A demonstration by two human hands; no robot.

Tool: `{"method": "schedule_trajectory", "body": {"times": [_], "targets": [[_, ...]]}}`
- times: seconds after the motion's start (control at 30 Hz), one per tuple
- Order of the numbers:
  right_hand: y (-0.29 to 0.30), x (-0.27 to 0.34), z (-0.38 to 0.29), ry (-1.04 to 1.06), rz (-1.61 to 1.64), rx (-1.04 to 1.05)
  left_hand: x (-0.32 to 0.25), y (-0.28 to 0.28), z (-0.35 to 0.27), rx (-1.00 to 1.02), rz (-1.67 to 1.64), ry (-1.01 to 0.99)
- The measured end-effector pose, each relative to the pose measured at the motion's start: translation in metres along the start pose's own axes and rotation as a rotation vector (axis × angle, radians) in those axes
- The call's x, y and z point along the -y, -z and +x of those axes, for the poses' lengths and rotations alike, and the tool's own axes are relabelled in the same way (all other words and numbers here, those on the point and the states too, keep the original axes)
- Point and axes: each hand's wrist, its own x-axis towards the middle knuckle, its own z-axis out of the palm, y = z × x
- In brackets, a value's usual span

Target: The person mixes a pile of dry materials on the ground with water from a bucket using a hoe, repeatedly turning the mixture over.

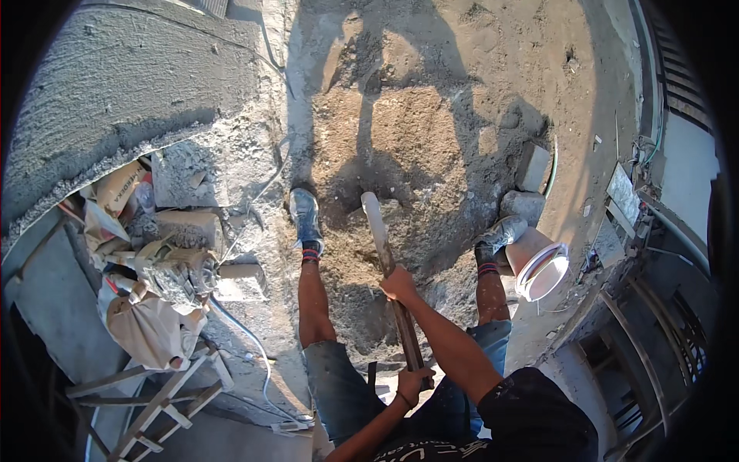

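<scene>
My right hand (399, 283) is wrapped around the middle of a long wooden handle (407, 332), which slants up the view between my legs. Lower down, close to my body, my left hand (414, 386) grips the handle's butt end. The far end of this long-handled tool is pale and dusty and meets a mound of sandy mix (415, 150); its working head is hidden or too blended with the mix to make out. My shoes, the left one (304, 215) and the right one (503, 231), stand on either side of the mound.
A pale bucket (528, 263) leans by my right foot, near concrete blocks (522, 205). To my left lie a dust-caked motorised tool (176, 268), a printed paper sack (118, 185), a beige sack (147, 329), a cable (248, 335) and a wooden frame (167, 398) beside the ledge.
</scene>
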Motion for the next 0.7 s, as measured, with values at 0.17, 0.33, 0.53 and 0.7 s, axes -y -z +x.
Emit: {"method": "schedule_trajectory", "body": {"times": [0.17, 0.33, 0.53, 0.7], "targets": [[0.048, -0.079, -0.094, 0.002, 0.379, -0.179, 0.039, -0.013, -0.075, 0.027, 0.533, 0.04], [0.159, -0.071, -0.068, 0.256, 0.692, -0.58, -0.007, -0.044, 0.014, 0.112, 0.989, -0.249], [0.264, -0.028, 0.031, 0.223, 1.037, -0.429, -0.139, -0.134, 0.059, -0.029, 1.284, -0.804], [0.08, -0.06, 0.046, 0.061, 0.704, -0.336, -0.057, -0.015, 0.033, -0.117, 0.813, -0.282]]}}
